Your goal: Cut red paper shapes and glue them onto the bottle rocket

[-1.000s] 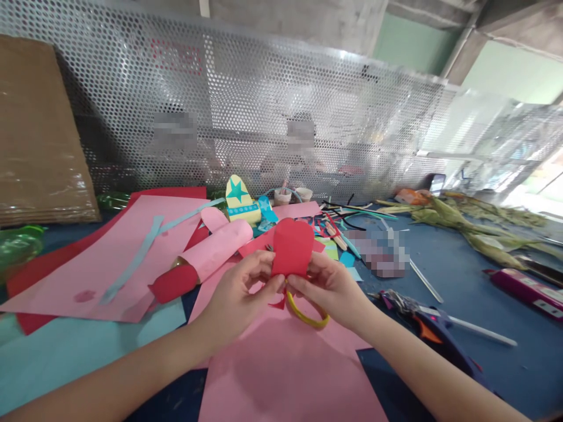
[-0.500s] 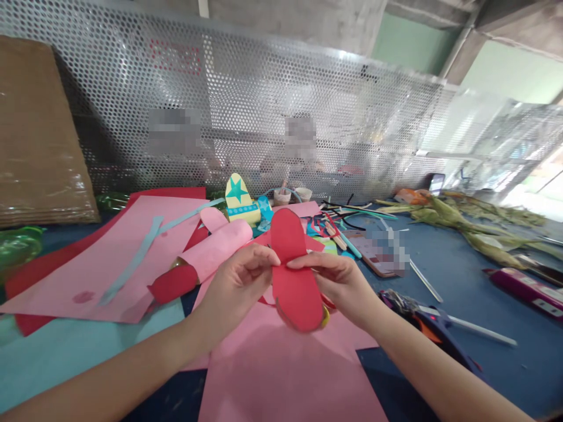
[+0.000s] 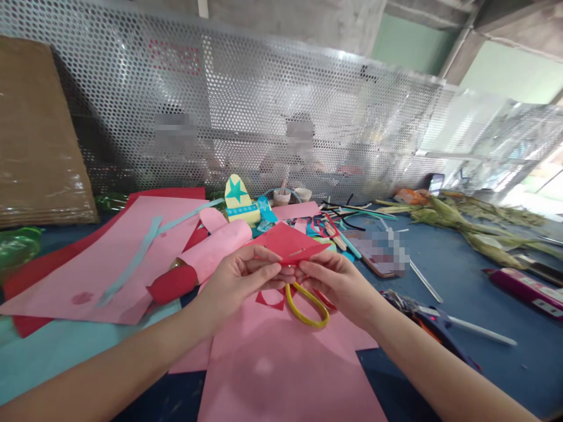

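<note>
My left hand (image 3: 250, 275) and my right hand (image 3: 336, 278) meet at the centre, their fingertips pinching a red paper cutout (image 3: 294, 259). The cutout is tilted almost edge-on and largely covered by the fingers. Just behind it lies a red paper sheet (image 3: 288, 237). Below the fingers a yellow loop (image 3: 313, 322), looking like a scissors handle, rests on a pink paper sheet (image 3: 281, 375). A red scrap with a rounded hole (image 3: 260, 301) is beside the loop. A pink paper roll with a red end (image 3: 220, 249) lies left of my hands.
At right are a dark blue glue gun (image 3: 440, 331) with a glue stick, a phone (image 3: 373, 258), a purple packet (image 3: 528, 293) and dried husks (image 3: 461, 225). A yellow star-decorated paper piece (image 3: 237, 199) stands behind. Pink sheets (image 3: 118, 252) and cardboard (image 3: 41, 135) are left.
The red rounded cutout was upright, facing me; it is now tipped nearly edge-on between my fingers. My fingertips have drawn together, and the yellow loop beneath has come into view.
</note>
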`<state>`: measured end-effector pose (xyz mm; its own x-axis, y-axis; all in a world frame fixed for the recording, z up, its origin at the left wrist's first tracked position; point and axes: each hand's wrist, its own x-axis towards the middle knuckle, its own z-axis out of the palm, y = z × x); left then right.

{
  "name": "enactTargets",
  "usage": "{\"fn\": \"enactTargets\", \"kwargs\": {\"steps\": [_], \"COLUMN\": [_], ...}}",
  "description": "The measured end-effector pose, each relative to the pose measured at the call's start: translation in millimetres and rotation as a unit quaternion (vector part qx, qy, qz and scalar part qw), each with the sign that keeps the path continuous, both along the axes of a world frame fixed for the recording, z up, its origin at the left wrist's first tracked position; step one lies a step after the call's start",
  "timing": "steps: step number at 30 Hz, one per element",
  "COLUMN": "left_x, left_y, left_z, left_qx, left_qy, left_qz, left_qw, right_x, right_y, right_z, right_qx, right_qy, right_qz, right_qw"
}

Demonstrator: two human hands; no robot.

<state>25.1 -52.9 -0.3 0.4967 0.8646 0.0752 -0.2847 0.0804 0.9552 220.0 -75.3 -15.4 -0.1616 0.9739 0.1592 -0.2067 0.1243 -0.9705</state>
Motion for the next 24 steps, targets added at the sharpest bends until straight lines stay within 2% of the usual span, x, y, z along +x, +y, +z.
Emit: {"fn": "enactTargets", "kwargs": {"steps": [4, 12, 19, 24], "left_x": [0.0, 1.1, 2.2, 2.1], "left_y": [0.0, 0.9, -1.6, -1.4], "left_z": [3.2, 4.2, 3.7, 3.6], "left_qx": [0.002, -0.035, -0.046, -0.017], "left_qy": [0.012, 0.004, -0.015, -0.009], "left_qz": [0.011, 0.02, 0.02, 0.016], "left_qw": [1.0, 0.999, 0.999, 1.0], "right_x": [-1.8, -2.3, -3.8, -2.8], "right_y": [-2.1, -2.1, -4.0, -4.4], "right_z": [0.7, -2.5, -3.0, -2.8], "right_qx": [-0.029, 0.062, 0.099, 0.106], "right_qy": [0.022, -0.066, -0.083, -0.089], "right_qz": [0.004, -0.059, -0.097, -0.097], "right_qw": [0.999, 0.994, 0.987, 0.986]}}
